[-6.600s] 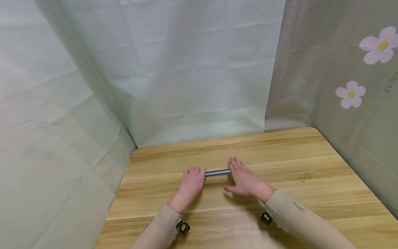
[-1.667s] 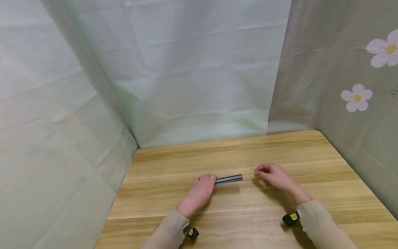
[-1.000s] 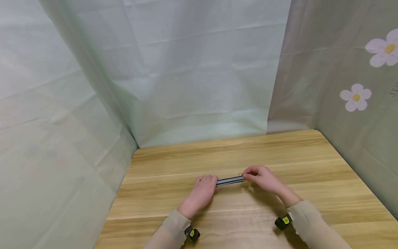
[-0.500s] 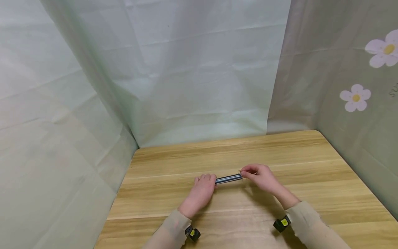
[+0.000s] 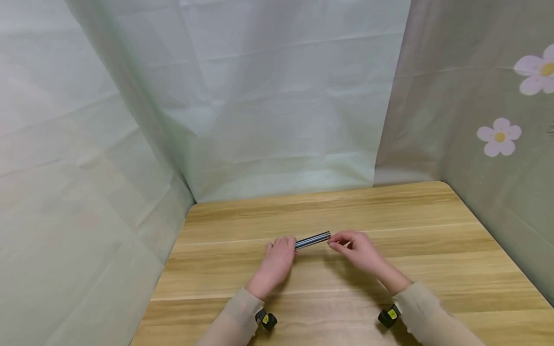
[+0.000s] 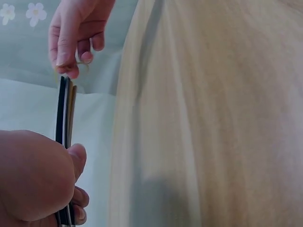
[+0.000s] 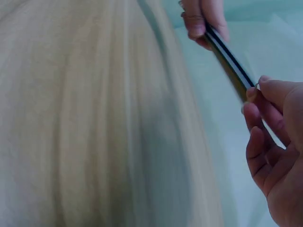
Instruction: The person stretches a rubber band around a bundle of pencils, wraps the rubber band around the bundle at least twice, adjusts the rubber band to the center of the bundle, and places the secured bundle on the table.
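My left hand (image 5: pixel 277 262) grips one end of a bundle of slim straight sticks (image 5: pixel 311 240), with dark, silver and brownish sides showing. The bundle slants up to the right, raised over the table, its free end pointing at my right hand (image 5: pixel 359 252). Thumb and fingertips of that hand pinch a thin yellow rubber band (image 6: pixel 84 66), right at the free end. In the head view the band crosses the tip of the bundle; the pinching fingertips cover part of it. The right wrist view shows the sticks (image 7: pixel 229 59) running between the two hands.
A wood-grain table (image 5: pixel 242 221) lies under both hands. Pale cloth (image 5: pixel 277 120) hangs behind it and on both sides, with printed flowers on the right. Each wrist carries a small black camera (image 5: pixel 269 321).
The rubber band, earlier lying on the table at right, is now in my right hand's pinch at the bundle's end. Over the last half second the bundle's free end has tilted up and shifted left.
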`<state>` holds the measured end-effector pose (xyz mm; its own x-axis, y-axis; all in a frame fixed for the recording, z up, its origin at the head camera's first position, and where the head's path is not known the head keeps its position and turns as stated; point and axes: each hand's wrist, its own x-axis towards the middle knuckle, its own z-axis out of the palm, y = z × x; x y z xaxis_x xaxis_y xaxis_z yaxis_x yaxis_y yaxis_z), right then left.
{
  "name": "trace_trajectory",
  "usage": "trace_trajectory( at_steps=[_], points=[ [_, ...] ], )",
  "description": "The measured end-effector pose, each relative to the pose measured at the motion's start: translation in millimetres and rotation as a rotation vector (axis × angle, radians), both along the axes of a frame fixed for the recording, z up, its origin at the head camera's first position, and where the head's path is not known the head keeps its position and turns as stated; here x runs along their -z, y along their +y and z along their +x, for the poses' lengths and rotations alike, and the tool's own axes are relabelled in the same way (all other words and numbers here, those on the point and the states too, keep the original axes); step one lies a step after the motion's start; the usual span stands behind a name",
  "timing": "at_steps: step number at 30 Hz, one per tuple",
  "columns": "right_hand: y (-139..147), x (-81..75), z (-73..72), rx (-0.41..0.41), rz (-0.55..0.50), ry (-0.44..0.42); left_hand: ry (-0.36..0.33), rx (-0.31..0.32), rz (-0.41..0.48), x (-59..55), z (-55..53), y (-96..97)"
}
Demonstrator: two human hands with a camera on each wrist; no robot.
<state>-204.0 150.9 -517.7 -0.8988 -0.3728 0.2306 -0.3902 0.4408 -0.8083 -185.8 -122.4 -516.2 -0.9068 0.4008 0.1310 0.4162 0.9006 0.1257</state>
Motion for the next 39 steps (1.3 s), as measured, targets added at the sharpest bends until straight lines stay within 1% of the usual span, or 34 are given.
trace_trajectory(
  at_steps=[4,9,13,16,21,27,31,34,36,39],
  points=[
    [-4.5,3.3,0.7,-0.041,-0.009,0.010,-0.026,-0.002,0.036,-3.0,-1.5,-3.0],
    [-5.5,6.8,-1.1,-0.080,-0.014,0.026,-0.043,0.031,0.070,-7.7,-1.8,-5.8],
    [-0.7,12.3,-3.4,-0.088,-0.027,0.042,-0.061,0.075,0.075,-10.5,-1.0,-7.9],
    [2.8,16.8,-4.0,-0.100,-0.055,0.029,-0.089,0.119,0.086,-11.5,-0.3,-8.0],
    [0.2,21.7,-3.8,-0.185,-0.074,-0.013,-0.127,0.183,0.108,-14.7,1.6,-2.1],
    [-16.2,22.6,-7.4,-0.321,-0.082,-0.070,-0.115,0.187,0.118,-20.5,1.5,7.7],
    [-25.6,21.9,-11.9,-0.359,-0.027,-0.126,-0.099,0.188,0.114,-25.3,0.1,12.8],
    [-29.8,22.4,-15.5,-0.382,0.022,-0.152,-0.075,0.171,0.099,-27.2,0.3,15.3],
    [-32.8,21.4,-17.5,-0.400,0.049,-0.146,-0.051,0.156,0.090,-27.8,0.1,16.3],
    [-38.4,16.6,-17.0,-0.438,0.134,-0.102,-0.007,0.136,0.081,-27.8,-1.7,17.3]
  ],
)
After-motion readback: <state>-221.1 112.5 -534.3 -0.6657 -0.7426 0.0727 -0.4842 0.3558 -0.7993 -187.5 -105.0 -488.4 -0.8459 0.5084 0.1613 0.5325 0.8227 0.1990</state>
